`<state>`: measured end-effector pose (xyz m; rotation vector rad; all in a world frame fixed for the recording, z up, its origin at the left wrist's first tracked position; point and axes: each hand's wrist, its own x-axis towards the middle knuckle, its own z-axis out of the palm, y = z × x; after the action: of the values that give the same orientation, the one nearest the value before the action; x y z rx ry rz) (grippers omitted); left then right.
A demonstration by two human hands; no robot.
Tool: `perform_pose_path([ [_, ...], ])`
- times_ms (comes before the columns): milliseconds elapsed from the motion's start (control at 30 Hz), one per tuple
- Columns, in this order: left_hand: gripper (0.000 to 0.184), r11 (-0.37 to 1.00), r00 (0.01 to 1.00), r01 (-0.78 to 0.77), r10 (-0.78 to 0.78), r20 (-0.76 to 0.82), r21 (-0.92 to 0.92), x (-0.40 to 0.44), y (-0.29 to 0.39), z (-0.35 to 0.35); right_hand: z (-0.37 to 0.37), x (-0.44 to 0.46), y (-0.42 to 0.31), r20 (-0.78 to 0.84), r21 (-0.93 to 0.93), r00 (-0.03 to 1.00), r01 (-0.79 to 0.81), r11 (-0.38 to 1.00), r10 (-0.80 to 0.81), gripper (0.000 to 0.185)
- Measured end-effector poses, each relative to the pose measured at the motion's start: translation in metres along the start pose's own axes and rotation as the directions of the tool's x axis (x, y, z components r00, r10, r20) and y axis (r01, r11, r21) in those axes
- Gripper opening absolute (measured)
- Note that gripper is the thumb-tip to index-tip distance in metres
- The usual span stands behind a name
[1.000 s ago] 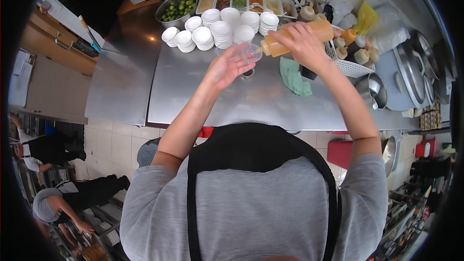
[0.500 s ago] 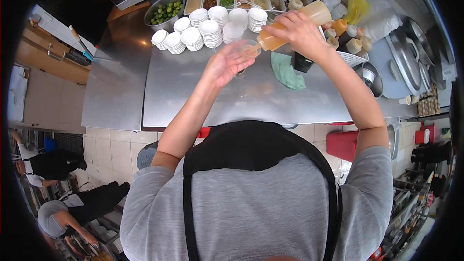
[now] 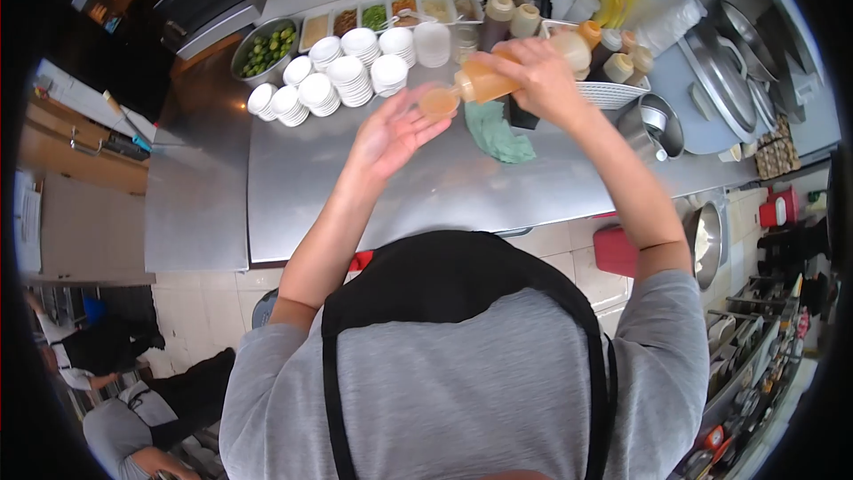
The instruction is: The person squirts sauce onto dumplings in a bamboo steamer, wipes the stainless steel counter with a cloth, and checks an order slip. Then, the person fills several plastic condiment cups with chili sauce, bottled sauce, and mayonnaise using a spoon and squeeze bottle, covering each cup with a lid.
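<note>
My left hand [image 3: 386, 135] is held palm up over the counter, with a small clear sauce cup [image 3: 439, 106] at its fingertips. Light orange sauce covers the inside of the cup. My right hand [image 3: 544, 80] is wrapped round a squeeze bottle [image 3: 487, 78] of orange sauce. The bottle lies nearly on its side, its nozzle pointing left at the cup's rim. Beyond my left hand stand several stacks of small white cups [image 3: 351, 80]. A stack of clear cups [image 3: 433, 43] is beside them. Under the bottle lies a crumpled green cloth [image 3: 499, 135].
A metal bowl of green fruit [image 3: 267, 52] stands at the back left, beside a row of topping containers [image 3: 373, 18]. At the right are a white basket [image 3: 613, 93] with squeeze bottles and a metal pot [image 3: 656, 129]. Two people [image 3: 133, 427] work at lower left.
The cup now shows more sauce inside. Both hands have kept hold of the cup and bottle. The whole view has shifted and turned slightly.
</note>
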<state>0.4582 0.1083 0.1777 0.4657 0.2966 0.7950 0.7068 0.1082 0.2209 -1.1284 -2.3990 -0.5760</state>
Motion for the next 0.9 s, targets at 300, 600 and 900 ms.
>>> perform_pose_path([
  [300, 0.053, 0.994, 0.995, 0.099, -0.100, 0.007, 0.049, 0.000, -0.007, 0.025, 0.005, -0.047, -0.014, 0.222, 0.810, 0.806, -0.466, 0.357, 0.548, 0.067],
  [600, 0.046, 0.997, 0.994, 0.022, -0.014, -0.110, 0.071, -0.012, -0.012, -0.004, 0.002, -0.049, 0.119, -0.378, 0.544, 0.591, -0.480, 0.688, 0.712, 0.069],
  [900, 0.044, 0.997, 0.982, -0.061, 0.069, -0.178, 0.046, -0.038, -0.003, -0.023, 0.090, -0.108, 0.172, -0.483, 0.262, 0.450, -0.744, 0.614, 0.751, 0.060],
])
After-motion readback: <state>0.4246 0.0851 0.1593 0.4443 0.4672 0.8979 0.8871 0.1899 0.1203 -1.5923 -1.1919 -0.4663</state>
